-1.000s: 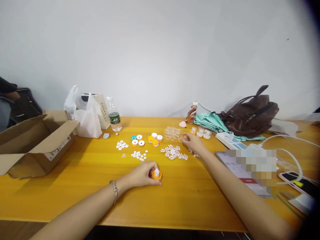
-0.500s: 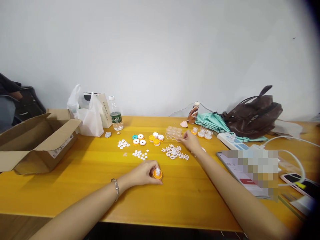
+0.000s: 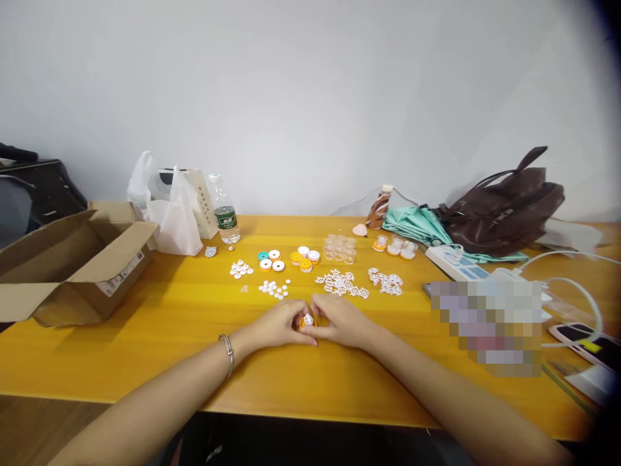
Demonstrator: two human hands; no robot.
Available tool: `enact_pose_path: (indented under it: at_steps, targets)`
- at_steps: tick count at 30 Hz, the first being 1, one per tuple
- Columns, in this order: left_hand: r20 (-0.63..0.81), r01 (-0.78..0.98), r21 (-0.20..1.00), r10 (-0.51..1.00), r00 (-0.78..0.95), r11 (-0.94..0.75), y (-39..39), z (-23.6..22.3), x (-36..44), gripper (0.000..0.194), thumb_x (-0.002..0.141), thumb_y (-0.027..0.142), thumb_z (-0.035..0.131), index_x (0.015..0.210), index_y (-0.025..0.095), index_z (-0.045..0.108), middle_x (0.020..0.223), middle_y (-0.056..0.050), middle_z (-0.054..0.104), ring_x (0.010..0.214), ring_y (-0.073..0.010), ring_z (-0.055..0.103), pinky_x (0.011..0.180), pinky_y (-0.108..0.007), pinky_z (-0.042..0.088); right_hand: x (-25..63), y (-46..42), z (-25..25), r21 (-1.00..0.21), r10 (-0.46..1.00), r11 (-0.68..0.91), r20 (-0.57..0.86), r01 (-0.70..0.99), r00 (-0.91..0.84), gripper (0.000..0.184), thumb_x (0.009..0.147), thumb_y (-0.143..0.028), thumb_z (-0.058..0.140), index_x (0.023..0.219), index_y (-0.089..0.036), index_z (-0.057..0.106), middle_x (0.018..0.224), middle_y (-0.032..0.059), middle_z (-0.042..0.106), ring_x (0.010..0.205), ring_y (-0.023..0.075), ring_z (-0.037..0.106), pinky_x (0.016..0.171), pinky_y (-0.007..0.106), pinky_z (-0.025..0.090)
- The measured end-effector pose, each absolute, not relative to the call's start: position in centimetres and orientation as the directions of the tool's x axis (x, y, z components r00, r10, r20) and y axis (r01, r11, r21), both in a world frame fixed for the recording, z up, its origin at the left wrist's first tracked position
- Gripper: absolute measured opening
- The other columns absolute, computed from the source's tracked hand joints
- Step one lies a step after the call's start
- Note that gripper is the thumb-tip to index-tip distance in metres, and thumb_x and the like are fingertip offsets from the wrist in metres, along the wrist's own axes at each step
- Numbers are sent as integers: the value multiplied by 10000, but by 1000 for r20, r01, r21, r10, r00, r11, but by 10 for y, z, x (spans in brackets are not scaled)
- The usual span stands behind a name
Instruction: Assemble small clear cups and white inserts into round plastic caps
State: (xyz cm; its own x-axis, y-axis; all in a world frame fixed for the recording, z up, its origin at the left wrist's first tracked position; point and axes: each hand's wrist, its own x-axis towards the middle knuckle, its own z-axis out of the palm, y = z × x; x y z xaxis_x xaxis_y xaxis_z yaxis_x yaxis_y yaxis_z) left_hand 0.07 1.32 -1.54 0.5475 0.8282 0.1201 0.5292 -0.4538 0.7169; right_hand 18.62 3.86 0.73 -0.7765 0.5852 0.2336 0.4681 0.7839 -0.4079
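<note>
Near the front middle of the table, a small round toy (image 3: 308, 320) with an orange base and a white figure on top sits between my hands. My left hand (image 3: 281, 323) curls around its left side, thumb in front, a metal bangle on the wrist. From the right, my right hand (image 3: 339, 320) closes on the same toy, thumb and fingers at its rim. Whether a clear cover is in the right fingers cannot be made out. Just beyond lie white wheel-shaped pieces (image 3: 339, 283), white discs (image 3: 274, 289) and clear plastic cups (image 3: 339, 248).
Orange, white and teal round bases (image 3: 272, 261) stand at mid-table, with covered toys (image 3: 395, 248) at back right. An open cardboard box (image 3: 104, 259), a plastic bag (image 3: 174, 220) and a water bottle (image 3: 226, 217) are left. A power strip (image 3: 456, 262) and a brown bag (image 3: 504, 210) are right.
My right hand has come back from the clear cups to the toy at my left hand. The left hand stays around the toy. The view has shifted slightly.
</note>
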Motion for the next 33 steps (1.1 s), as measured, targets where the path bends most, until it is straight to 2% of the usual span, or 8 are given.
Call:
enact_pose_path:
  at_steps: [3,8,14,16,20,23,28,33]
  targets:
    - [169,509,719,829,533,-473,12,-19,1,335,687,422,676,749,151,490,670,40,476,601,-83,399,535,-192,314,179,35,2,-278,558,824,239,494,-795,168,843,-309,474,743,-176,498,697,11,590,612,122,497,592,239,301]
    - [226,504,688,814,535,-522,11,-21,3,250,723,348,635,722,148,486,683,29,485,602,-83,395,548,-198,322,176,33,-13,-17,447,876,403,482,-799,146,843,-212,402,756,-170,511,666,25,587,631,149,509,659,289,289]
    - [185,538,676,823,538,-504,10,-18,3,249,707,338,651,734,146,496,675,29,482,595,-83,385,537,-198,318,179,41,-22,101,272,918,541,383,-796,203,865,-202,353,729,-174,501,637,20,549,583,138,453,641,293,276]
    - [161,535,690,824,543,-487,10,-16,2,281,687,358,675,758,145,507,672,32,480,589,-81,388,528,-196,314,179,42,-19,54,285,914,618,402,-733,226,874,-225,344,692,-184,473,605,14,509,567,142,421,622,291,288]
    - [116,535,711,827,550,-456,10,-15,1,327,685,401,685,837,147,545,672,34,484,588,-82,403,526,-192,318,181,42,-8,-154,423,870,722,469,-548,264,893,-297,338,663,-200,423,603,23,470,590,163,415,612,299,330]
    - [148,534,689,816,558,-490,11,-15,1,351,686,441,681,841,144,579,659,31,480,592,-87,394,530,-196,315,183,41,-4,-283,489,865,663,415,-566,218,888,-323,385,737,-191,473,659,35,528,635,165,477,645,302,387]
    - [177,519,655,779,602,-550,7,-10,0,387,720,388,662,1028,161,602,805,-20,557,694,-118,466,618,-215,379,182,40,-5,-633,674,717,526,291,-518,201,884,-301,426,1024,-209,536,999,66,628,929,176,580,838,321,439]
    - [163,529,629,762,626,-569,3,-5,-3,377,751,321,628,1105,194,591,856,-34,556,732,-133,488,668,-234,411,179,39,-5,-770,744,603,448,209,-496,294,868,-316,451,1129,-227,552,967,43,633,851,158,581,816,320,451]
